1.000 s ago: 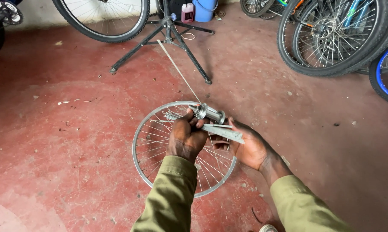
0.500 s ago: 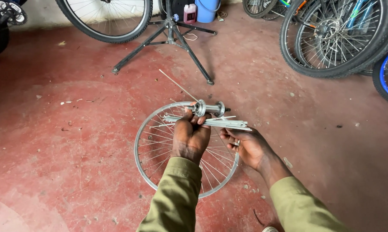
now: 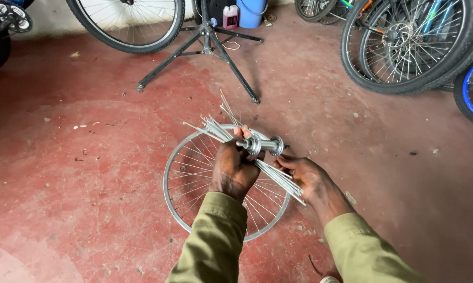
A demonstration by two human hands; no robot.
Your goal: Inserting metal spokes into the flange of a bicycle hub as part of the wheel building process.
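My left hand (image 3: 234,167) grips a silver wheel hub (image 3: 261,144) together with a bundle of loose metal spokes (image 3: 218,128) that fans out to the upper left. My right hand (image 3: 304,175) holds the lower end of the same spoke bundle, just below the hub. Both hands hover above a spoked silver bicycle rim (image 3: 168,183) lying flat on the red floor. Olive-green sleeves cover both forearms.
A black repair stand (image 3: 205,50) stands behind the rim, under a mounted bicycle wheel (image 3: 126,23). Several bicycles (image 3: 409,47) lean at the right, one with a blue rim (image 3: 469,89). A pink bottle (image 3: 230,17) and blue container (image 3: 251,11) sit at the back.
The spoke bundle has swung from lying across toward the right to fanning up and left past the hub. My right hand has slid down along the spokes.
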